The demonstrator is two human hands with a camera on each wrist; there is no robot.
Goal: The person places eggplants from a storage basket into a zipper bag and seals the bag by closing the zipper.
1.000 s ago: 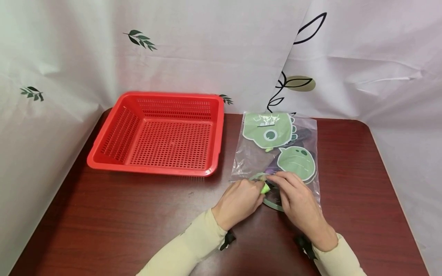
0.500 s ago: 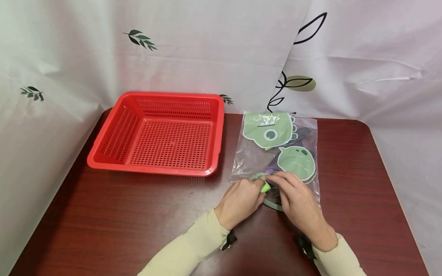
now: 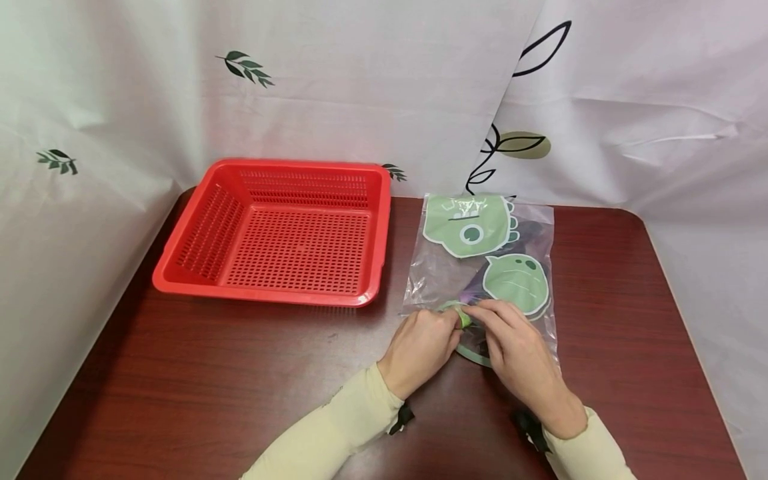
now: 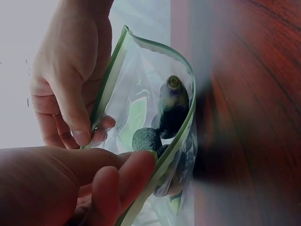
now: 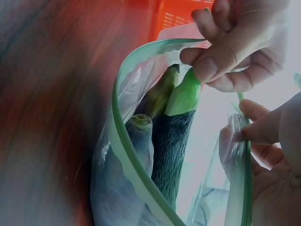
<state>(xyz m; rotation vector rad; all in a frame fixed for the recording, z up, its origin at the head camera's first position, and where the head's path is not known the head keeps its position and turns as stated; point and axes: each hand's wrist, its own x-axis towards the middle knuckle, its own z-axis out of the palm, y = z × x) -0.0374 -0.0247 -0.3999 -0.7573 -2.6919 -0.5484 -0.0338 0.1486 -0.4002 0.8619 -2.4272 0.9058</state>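
A clear zip bag (image 3: 441,283) with green dinosaur prints lies on the table, its mouth spread towards me. My left hand (image 3: 420,350) pinches the bright green end (image 5: 184,92) of a long, dark, wrinkled vegetable-like piece (image 5: 171,148), most of which is inside the bag. The bag's green zip rim (image 5: 247,188) is pinched between the thumb and fingers of my right hand (image 3: 525,353). Beside the wrinkled piece, inside, are a greenish-brown stemmed piece (image 5: 160,96) and a greyish-purple piece (image 5: 136,146) with a ringed tip. Whether they are real or toys, I cannot tell.
To the left, a red perforated plastic basket (image 3: 375,267) stands at the back of the dark wooden table (image 3: 240,373). A white curtain (image 3: 336,87) with leaf prints hangs behind the table and along its sides.
My left hand has shifted slightly to the right, and less of the green end shows past its fingers. My right hand and the bag are nearly still.
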